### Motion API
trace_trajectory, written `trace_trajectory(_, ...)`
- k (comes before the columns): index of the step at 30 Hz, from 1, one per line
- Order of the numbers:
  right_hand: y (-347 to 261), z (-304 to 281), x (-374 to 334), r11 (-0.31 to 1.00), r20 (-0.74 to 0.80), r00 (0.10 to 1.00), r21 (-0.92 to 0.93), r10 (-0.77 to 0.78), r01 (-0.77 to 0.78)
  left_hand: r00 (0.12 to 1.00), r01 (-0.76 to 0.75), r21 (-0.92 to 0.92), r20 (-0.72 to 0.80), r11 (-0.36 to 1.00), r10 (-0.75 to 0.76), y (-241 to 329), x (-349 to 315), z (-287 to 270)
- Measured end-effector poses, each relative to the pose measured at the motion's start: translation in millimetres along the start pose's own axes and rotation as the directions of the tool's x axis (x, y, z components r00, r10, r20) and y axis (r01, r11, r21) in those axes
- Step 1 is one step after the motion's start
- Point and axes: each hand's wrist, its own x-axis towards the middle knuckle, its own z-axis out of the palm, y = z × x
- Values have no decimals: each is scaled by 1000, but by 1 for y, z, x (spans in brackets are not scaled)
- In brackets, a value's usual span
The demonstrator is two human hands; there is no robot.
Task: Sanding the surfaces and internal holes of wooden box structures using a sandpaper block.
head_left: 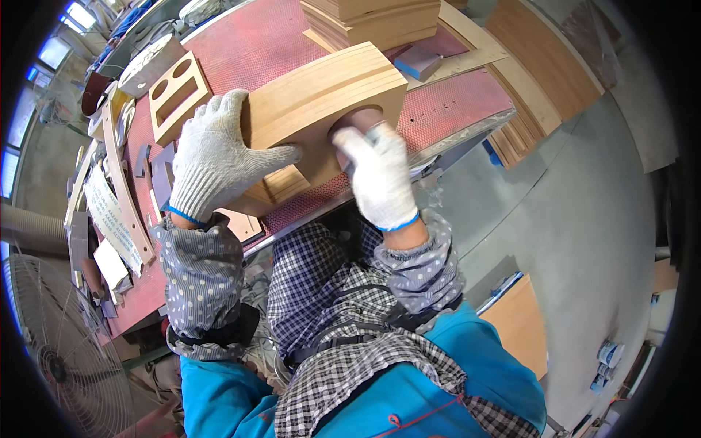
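Observation:
A pale wooden box-like piece (pixel 321 84) with a round hole in its front face is tilted up at the near edge of the red table. My left hand (pixel 219 157), in a white knitted glove, grips its left end, the thumb lying across the front face. At the round hole (pixel 359 118) is my right hand (pixel 380 171), also gloved, its fingers bent into the opening and blurred by motion. Whatever those fingers pinch is mostly hidden. Below the left thumb, a rectangular opening (pixel 281 184) shows in the same piece.
Stacked wooden pieces (pixel 380 22) stand at the back of the red table (pixel 234 36). A sanding block (pixel 418 62) lies right of the piece. Another holed wooden piece (pixel 179 95) sits at left, near a curved strip (pixel 120 182). A fan (pixel 58 358) stands lower left.

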Motion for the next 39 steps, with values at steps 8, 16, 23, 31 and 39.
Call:
trace_trajectory(8,-1,-27,-3,-108,505,809,-861,-302,497,999,-1,-22,37,1000,2,8,8,-6)
trace_trajectory(16,6,-14,-9,-108,392,904,-919,-172,378,982,9,-31,190,999,-3,50,34,-17)
trace_trajectory(23,53,-23,-2,-56,381,684,-893,-622,446,984,-153,3,91,988,152,90,73,20)
trace_trajectory(31,77,-22,8,22,367,852,-915,-374,404,983,-56,-9,172,998,56,91,75,14)
trace_trajectory(39,43,-18,-40,-92,305,949,-950,-81,297,978,-20,-1,209,1000,20,94,74,7)
